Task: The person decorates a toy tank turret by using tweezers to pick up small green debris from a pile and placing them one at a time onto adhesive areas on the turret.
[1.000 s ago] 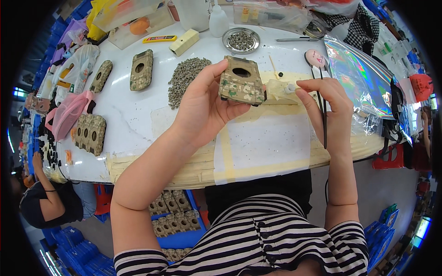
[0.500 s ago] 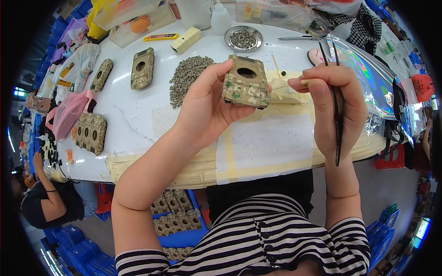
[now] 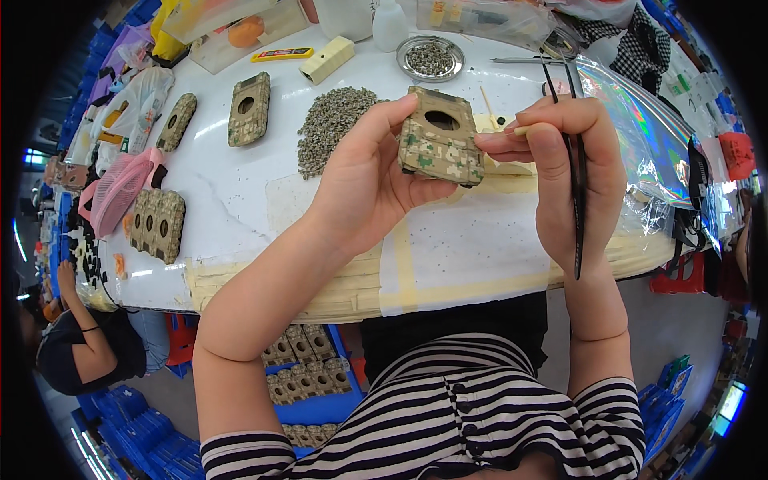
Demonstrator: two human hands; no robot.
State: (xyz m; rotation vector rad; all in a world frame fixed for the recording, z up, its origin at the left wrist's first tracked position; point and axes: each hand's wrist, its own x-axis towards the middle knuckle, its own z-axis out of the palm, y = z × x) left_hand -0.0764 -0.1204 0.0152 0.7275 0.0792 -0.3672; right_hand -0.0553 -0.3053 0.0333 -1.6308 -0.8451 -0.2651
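Observation:
A camouflage-patterned toy tank hull (image 3: 438, 150) with a round hole in its top is gripped in my left hand (image 3: 360, 176), thumb along its left edge and fingers underneath. My right hand (image 3: 556, 188) is closed, with long black tweezers (image 3: 579, 204) lodged between its fingers. Thumb and forefinger also pinch a thin pale stick (image 3: 522, 130), whose far end I cannot make out. The right fingertips are at the hull's right edge. Behind the hull lies a cream-coloured block (image 3: 508, 168), partly hidden.
A heap of small grey parts (image 3: 332, 120) and a metal dish (image 3: 430, 58) of similar parts lie beyond my hands. More hulls (image 3: 250, 110) stand at left. A yellow cutter (image 3: 282, 54) and a pale block (image 3: 327, 60) sit farther back. Shiny film (image 3: 640, 152) covers the right side.
My right hand has moved left, bringing its fingertips to the hull's edge. The hull in my left hand has shifted slightly right and tilted. The whole view has shifted a little.

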